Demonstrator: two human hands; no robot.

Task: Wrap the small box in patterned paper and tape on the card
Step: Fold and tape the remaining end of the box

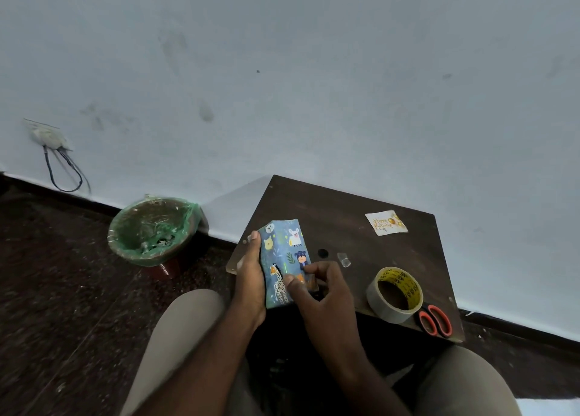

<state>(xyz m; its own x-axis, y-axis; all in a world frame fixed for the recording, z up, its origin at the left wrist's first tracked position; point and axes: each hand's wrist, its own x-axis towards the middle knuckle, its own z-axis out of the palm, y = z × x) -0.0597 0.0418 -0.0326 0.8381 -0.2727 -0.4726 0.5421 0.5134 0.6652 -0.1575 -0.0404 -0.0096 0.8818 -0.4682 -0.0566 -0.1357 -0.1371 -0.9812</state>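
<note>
Blue wrapped box (284,252), left fingers (255,243) curled round it, right fingers (314,268) pinching (card (386,223) apart)

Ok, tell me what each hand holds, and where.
Left hand grips the blue animal-patterned wrapped box along its left side; right hand pinches its lower right edge.

- left hand (249,277): grips the wrapped box (284,252) by its left side, thumb up along the edge, other fingers hidden behind.
- right hand (317,290): thumb & index pinch the box's lower right edge, other fingers curled.
- both forearms bare, reaching fwd between the knees, wrists near each other.
</note>
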